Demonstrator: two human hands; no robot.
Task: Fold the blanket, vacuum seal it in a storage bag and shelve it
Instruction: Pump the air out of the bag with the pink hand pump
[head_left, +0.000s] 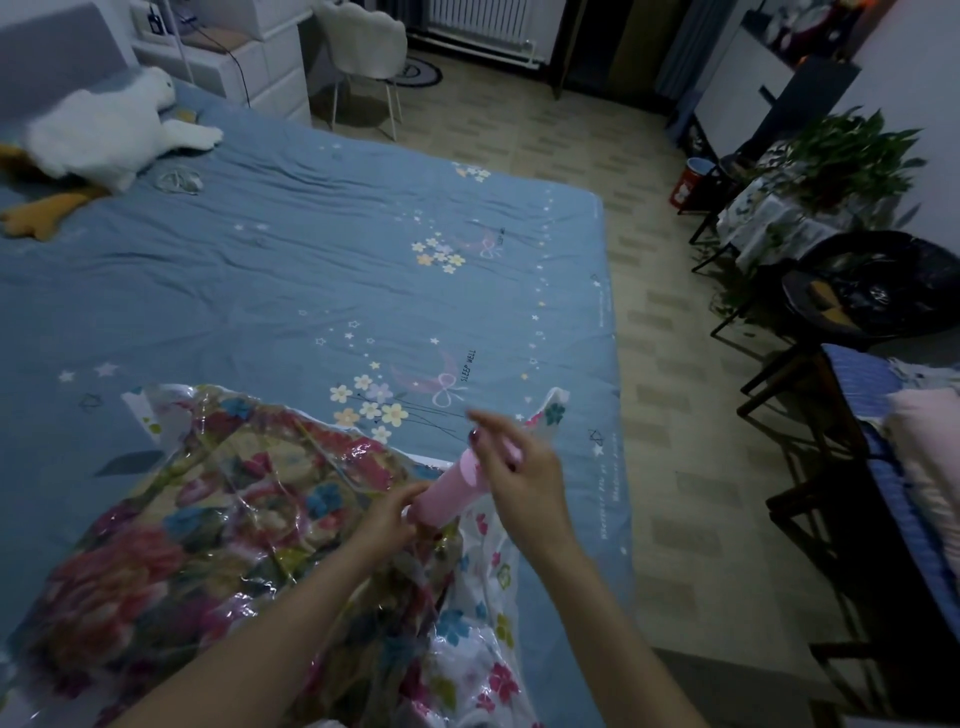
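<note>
A folded floral blanket (171, 530) lies inside a clear plastic storage bag (483, 613) printed with small flowers, on the near part of the bed. A pink hand pump (449, 496) stands tilted on the bag. My left hand (387, 519) grips the pump's lower end where it meets the bag. My right hand (519, 478) holds the pump's top handle, thumb and fingers curled round it. The bag's valve is hidden under the pump and my left hand.
The bed carries a blue sheet (311, 270) with star and flower prints. A white plush duck (104, 130) lies at its far left. Tiled floor (675, 415) runs along the right, with plants (841, 161), a black chair (878, 291) and stacked fabric (924, 447).
</note>
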